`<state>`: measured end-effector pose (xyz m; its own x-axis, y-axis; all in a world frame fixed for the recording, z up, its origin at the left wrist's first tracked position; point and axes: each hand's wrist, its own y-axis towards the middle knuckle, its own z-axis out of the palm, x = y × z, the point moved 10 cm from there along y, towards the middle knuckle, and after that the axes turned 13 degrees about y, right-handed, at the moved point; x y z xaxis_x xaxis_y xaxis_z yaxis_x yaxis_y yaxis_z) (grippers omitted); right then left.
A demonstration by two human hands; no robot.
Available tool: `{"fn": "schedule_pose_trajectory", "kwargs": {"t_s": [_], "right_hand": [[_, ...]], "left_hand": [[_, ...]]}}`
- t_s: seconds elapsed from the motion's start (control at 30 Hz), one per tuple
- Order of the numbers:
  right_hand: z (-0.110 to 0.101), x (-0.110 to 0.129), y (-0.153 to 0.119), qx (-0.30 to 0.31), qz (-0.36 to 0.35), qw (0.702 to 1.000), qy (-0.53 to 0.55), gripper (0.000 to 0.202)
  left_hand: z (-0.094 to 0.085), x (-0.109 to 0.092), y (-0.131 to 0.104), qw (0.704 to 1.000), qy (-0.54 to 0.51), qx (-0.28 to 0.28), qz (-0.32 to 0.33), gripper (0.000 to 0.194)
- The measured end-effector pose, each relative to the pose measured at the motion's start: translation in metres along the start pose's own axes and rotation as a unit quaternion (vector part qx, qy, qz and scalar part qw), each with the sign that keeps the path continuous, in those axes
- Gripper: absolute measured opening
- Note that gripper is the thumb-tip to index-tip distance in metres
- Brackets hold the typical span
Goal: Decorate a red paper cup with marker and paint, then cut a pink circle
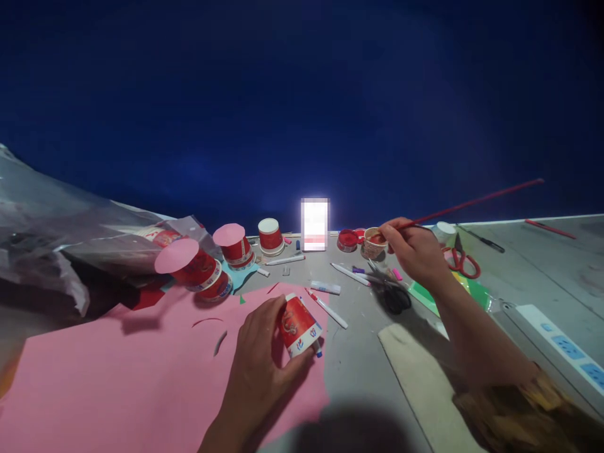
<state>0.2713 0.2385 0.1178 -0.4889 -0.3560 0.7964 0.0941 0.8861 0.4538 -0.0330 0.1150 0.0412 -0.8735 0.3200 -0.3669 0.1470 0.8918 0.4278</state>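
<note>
Nearest you, your left grip (257, 352) is wrapped around a red-and-white paper cup (298, 322), tilted over the right edge of the pink sheet (141, 371); whether it touches the sheet, I cannot tell. Use light pressure, since a thin wall would probably dent. Across the sheet's right edge lies a red-tipped marker (329, 309), and to its right, dark-handled scissors (396, 299) rest on the counter (349, 374); lift well over both. Beyond the sheet's far right corner, your right grip (415, 248) is closed on a long red stick, likely a brush (476, 202), its lower end at the mouth of a speckled cup (375, 251), tip hidden. Load it sparingly and wipe the excess on the rim, so nothing drips on the sheet. Just past the sheet's far edge stands a pink-topped cup (240, 253); avoid knocking it.
</note>
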Motion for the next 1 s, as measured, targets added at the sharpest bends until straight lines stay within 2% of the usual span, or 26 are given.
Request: {"fn": "schedule_pose_trajectory", "kwargs": {"t_s": [0.07,0.13,0.3,0.53,0.8,1.0], "right_hand": [[0.006,-0.004,0.019,0.001,0.001,0.996,-0.091,0.041],[0.020,-0.016,0.037,0.039,0.039,0.983,-0.177,0.036],[0.048,-0.032,0.067,0.074,0.074,0.967,-0.231,0.029],[0.078,-0.053,0.074,0.128,0.100,0.943,-0.290,0.031],[0.084,-0.076,0.086,0.142,0.121,0.931,-0.314,0.031],[0.080,-0.077,0.093,0.129,0.118,0.935,-0.309,0.034]], "left_hand": [[0.000,0.000,0.000,1.000,-0.004,-0.002,0.003,0.068],[0.000,0.002,0.001,1.000,-0.008,-0.003,0.002,0.064],[0.005,0.008,-0.002,1.000,-0.006,0.003,-0.002,0.065],[0.010,0.013,-0.004,1.000,0.003,-0.003,-0.014,0.066],[0.013,0.012,-0.005,1.000,-0.004,0.006,-0.029,0.069],[0.014,0.013,-0.007,0.999,-0.010,0.001,-0.036,0.071]]}}
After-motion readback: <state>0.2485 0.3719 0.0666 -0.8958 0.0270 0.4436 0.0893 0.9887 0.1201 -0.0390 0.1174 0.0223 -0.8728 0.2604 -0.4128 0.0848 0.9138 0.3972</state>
